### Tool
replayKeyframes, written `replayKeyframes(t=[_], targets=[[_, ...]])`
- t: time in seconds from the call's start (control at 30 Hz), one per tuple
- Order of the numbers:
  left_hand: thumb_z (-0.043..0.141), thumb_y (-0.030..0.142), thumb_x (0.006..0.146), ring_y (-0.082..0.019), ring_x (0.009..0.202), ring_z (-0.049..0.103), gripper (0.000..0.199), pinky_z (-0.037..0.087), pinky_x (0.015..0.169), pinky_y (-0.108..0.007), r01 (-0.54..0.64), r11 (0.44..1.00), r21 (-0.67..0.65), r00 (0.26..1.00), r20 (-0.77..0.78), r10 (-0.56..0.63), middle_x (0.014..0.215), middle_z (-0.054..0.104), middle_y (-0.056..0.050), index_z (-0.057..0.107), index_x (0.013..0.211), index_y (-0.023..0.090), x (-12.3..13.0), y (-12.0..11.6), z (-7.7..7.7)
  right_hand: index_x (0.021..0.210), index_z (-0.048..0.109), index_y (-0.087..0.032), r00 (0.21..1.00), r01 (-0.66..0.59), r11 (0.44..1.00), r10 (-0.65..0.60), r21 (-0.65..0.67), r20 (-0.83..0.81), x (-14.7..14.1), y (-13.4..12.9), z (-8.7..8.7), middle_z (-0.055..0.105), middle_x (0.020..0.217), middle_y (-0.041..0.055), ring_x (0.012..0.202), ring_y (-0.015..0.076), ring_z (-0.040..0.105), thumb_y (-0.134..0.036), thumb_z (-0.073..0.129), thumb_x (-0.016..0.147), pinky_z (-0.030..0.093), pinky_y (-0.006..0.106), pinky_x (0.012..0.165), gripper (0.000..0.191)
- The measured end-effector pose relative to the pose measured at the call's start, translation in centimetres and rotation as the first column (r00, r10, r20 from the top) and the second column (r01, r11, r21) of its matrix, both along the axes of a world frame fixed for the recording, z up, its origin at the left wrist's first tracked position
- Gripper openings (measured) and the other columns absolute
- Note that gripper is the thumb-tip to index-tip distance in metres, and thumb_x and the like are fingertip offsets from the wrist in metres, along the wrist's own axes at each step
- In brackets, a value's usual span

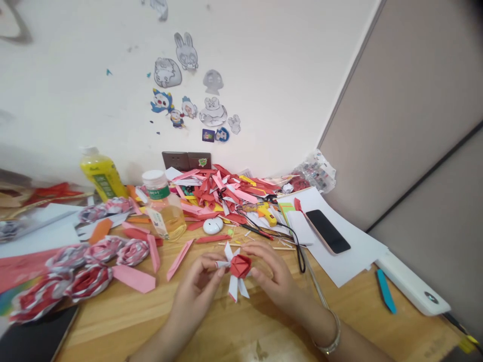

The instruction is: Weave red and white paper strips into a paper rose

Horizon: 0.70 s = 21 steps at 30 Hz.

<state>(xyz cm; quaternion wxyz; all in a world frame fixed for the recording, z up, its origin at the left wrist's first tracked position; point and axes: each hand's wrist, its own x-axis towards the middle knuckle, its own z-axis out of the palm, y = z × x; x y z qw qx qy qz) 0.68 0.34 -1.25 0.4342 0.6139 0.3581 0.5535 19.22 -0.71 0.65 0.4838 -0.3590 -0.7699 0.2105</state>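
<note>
Between my two hands, above the wooden table, is an origami paper flower [240,266] with a folded red centre and white strips sticking out around it. My left hand [199,284] pinches one white strip on the flower's left side between thumb and fingers. On the other side, my right hand [277,276] curls around the flower, its thumb against the right edge of the red centre. Beyond the hands lie a folded red strip [214,239] and a folded pink strip [180,259]. Rolled red-and-white paper rosettes [89,282] lie to the left.
A pile of folded paper strips [226,188] lies against the wall, beside a yellow glue gun [268,215]. A jar of amber liquid [171,218], a yellow drink bottle [101,173] and a white earbud case [213,225] stand nearby. A phone [328,231] rests on white paper.
</note>
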Motion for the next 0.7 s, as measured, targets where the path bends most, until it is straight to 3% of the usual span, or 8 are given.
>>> replayKeyframes(t=[0.1,0.3,0.43,0.53,0.7], targets=[[0.061,0.029,0.079,-0.019,0.087,0.060,0.011,0.050,0.078,-0.031,0.001,1.000,-0.005,1.000,0.000,-0.001,0.085,0.063,-0.004,0.058,0.072,0.020,0.0,0.0,-0.1,0.117,0.052,-0.023,0.998,-0.055,0.998,0.053,0.033,0.045,-0.1,0.1,-0.2,0.057,0.116,0.0081,0.109,0.0203,0.050,-0.041,0.050,0.087,0.040,0.037,0.093,0.035],[0.068,0.033,0.072,-0.020,0.088,0.061,0.018,0.052,0.077,-0.032,-0.027,0.997,-0.079,0.995,0.089,0.034,0.085,0.064,-0.004,0.058,0.069,0.019,-0.2,0.4,0.0,0.107,0.060,-0.024,0.996,-0.078,0.988,0.073,0.136,0.042,-0.1,-0.1,0.2,0.060,0.111,0.0062,0.104,0.0190,0.054,-0.035,0.045,0.089,0.043,0.036,0.090,0.025],[0.071,0.032,0.069,-0.021,0.090,0.062,0.019,0.051,0.082,-0.034,-0.035,0.991,-0.130,0.994,0.100,0.049,0.087,0.066,-0.003,0.058,0.067,0.019,-0.4,0.7,-0.1,0.116,0.055,-0.023,1.000,0.007,0.997,-0.006,0.076,-0.013,0.2,0.2,-0.2,0.062,0.110,0.0076,0.101,0.0197,0.056,-0.038,0.049,0.087,0.045,0.035,0.088,0.033],[0.071,0.031,0.069,-0.021,0.090,0.063,0.019,0.051,0.082,-0.034,-0.024,0.988,-0.156,0.993,0.113,0.042,0.087,0.067,-0.003,0.058,0.064,0.019,-0.4,0.7,-0.2,0.122,0.051,-0.020,0.996,0.075,0.997,-0.076,0.024,0.053,0.1,0.7,-1.1,0.060,0.113,0.0105,0.102,0.0215,0.056,-0.045,0.050,0.085,0.046,0.036,0.086,0.044],[0.071,0.033,0.069,-0.022,0.090,0.063,0.018,0.052,0.081,-0.036,0.003,0.990,-0.141,0.998,0.061,0.006,0.088,0.068,-0.005,0.061,0.062,0.019,-0.1,0.3,-0.1,0.128,0.046,-0.021,0.969,0.112,0.975,-0.150,0.193,0.197,-0.2,0.7,-1.5,0.059,0.116,0.0105,0.107,0.0225,0.053,-0.033,0.043,0.091,0.043,0.040,0.091,0.039]])
